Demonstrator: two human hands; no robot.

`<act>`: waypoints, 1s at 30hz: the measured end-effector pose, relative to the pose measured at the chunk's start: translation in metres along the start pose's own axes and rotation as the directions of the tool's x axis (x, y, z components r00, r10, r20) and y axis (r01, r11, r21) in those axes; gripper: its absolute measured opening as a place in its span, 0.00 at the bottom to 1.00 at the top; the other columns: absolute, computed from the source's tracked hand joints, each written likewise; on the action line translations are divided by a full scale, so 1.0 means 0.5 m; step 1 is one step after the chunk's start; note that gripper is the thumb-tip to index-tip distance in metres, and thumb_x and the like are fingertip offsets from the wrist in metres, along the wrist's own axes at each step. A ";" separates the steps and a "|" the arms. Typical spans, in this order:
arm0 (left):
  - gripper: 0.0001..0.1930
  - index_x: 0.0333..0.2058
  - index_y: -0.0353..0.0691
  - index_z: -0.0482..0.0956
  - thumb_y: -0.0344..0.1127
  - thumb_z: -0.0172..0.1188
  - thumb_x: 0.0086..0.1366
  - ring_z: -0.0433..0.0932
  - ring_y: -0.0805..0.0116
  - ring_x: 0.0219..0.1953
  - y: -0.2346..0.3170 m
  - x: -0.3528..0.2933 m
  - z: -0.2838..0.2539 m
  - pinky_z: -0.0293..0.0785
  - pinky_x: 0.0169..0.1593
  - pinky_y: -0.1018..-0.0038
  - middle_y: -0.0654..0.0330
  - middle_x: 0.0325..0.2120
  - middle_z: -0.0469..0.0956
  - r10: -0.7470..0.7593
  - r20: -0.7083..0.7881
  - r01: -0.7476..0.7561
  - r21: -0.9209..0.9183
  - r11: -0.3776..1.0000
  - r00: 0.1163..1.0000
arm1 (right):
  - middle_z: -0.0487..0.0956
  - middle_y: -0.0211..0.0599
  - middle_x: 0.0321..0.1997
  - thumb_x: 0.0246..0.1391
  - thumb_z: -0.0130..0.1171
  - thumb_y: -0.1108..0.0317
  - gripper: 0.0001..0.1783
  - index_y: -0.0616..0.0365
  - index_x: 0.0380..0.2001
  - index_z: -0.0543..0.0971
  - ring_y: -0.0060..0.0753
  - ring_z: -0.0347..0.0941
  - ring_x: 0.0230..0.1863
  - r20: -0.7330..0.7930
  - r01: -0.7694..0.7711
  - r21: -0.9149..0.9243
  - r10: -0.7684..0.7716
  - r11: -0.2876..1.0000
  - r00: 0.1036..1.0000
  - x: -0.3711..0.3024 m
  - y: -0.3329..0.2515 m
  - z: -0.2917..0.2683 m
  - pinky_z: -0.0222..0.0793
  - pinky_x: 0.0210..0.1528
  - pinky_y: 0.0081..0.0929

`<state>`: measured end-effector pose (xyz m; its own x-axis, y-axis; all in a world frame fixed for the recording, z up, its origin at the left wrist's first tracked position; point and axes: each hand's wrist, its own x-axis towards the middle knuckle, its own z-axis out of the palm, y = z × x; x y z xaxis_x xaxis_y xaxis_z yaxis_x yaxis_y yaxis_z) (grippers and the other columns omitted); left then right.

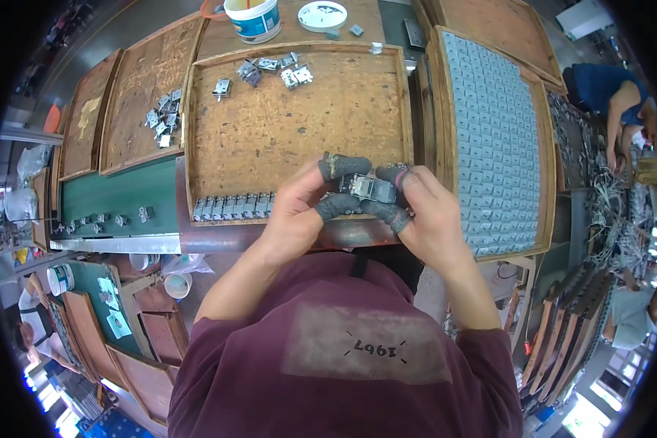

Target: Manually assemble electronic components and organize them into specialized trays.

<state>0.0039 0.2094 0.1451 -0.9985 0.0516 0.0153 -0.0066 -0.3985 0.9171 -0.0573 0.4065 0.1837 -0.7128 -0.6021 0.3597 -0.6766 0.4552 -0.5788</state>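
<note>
Between my two hands is a small silvery metal part [370, 188], boxy and roughly palm-sized, over the front edge of a wooden tray [306, 139]. My left hand [303, 198] pinches its left end with thumb and finger in dark grey finger covers. The right end is gripped by my right hand [429, 208], its fingertips covered the same way. Just left of my left hand, a row of similar metal parts [233, 206] lines the tray's front edge. Several loose parts [269, 67] lie at the back of the tray.
To the right, a wooden tray [544, 175] holds tight rows of light grey parts. Another tray [135, 102] at left carries a pile of parts [166, 117]. A green surface [124, 196] bears several small pieces. A bucket [254, 22] and white lid [322, 16] stand behind. Another person [613, 95] works at far right.
</note>
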 end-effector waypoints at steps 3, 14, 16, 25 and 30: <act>0.22 0.56 0.33 0.73 0.19 0.58 0.61 0.72 0.66 0.55 -0.024 0.004 0.036 0.69 0.57 0.72 0.58 0.51 0.72 0.064 -0.021 -0.058 0.208 0.976 0.998 | 0.75 0.44 0.33 0.40 0.65 0.79 0.19 0.65 0.40 0.78 0.48 0.76 0.33 -0.056 0.048 -0.141 -0.056 0.989 0.997 -0.007 0.011 0.016 0.73 0.33 0.36; 0.38 0.57 0.32 0.70 0.31 0.71 0.45 0.75 0.48 0.46 -0.066 0.037 0.041 0.73 0.49 0.63 0.47 0.48 0.75 0.368 0.113 -0.339 0.693 0.636 0.923 | 0.79 0.46 0.33 0.45 0.72 0.53 0.30 0.64 0.45 0.75 0.43 0.80 0.33 0.197 -0.411 0.100 0.387 0.906 0.901 -0.012 0.010 -0.005 0.73 0.35 0.33; 0.37 0.56 0.32 0.72 0.33 0.72 0.44 0.77 0.48 0.44 -0.065 0.037 0.046 0.74 0.47 0.63 0.48 0.45 0.76 0.348 0.125 -0.341 0.656 0.674 0.929 | 0.80 0.45 0.33 0.44 0.72 0.54 0.30 0.65 0.44 0.75 0.42 0.79 0.32 0.284 -0.394 0.162 0.340 0.905 0.897 -0.017 0.048 0.006 0.73 0.34 0.33; 0.33 0.53 0.34 0.75 0.35 0.72 0.46 0.80 0.52 0.44 -0.096 0.035 0.037 0.75 0.48 0.66 0.50 0.47 0.79 0.347 0.327 -0.471 0.712 0.521 0.879 | 0.78 0.46 0.22 0.44 0.71 0.52 0.24 0.66 0.31 0.79 0.42 0.77 0.26 0.330 -0.407 0.214 0.327 0.888 0.886 -0.036 0.059 -0.012 0.71 0.31 0.33; 0.29 0.54 0.40 0.75 0.28 0.67 0.49 0.69 0.48 0.54 -0.137 0.113 0.020 0.64 0.59 0.63 0.49 0.46 0.71 0.149 0.196 -0.246 0.775 0.583 0.969 | 0.82 0.38 0.32 0.53 0.66 0.58 0.19 0.59 0.43 0.80 0.31 0.79 0.33 0.345 -0.503 -0.064 0.492 0.862 0.799 0.000 0.123 -0.112 0.74 0.37 0.27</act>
<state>-0.0517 0.2489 0.0873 -0.9585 0.1700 0.2289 0.2828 0.4643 0.8393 -0.1092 0.4710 0.1891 -0.8387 -0.4836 -0.2503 -0.2363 0.7373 -0.6329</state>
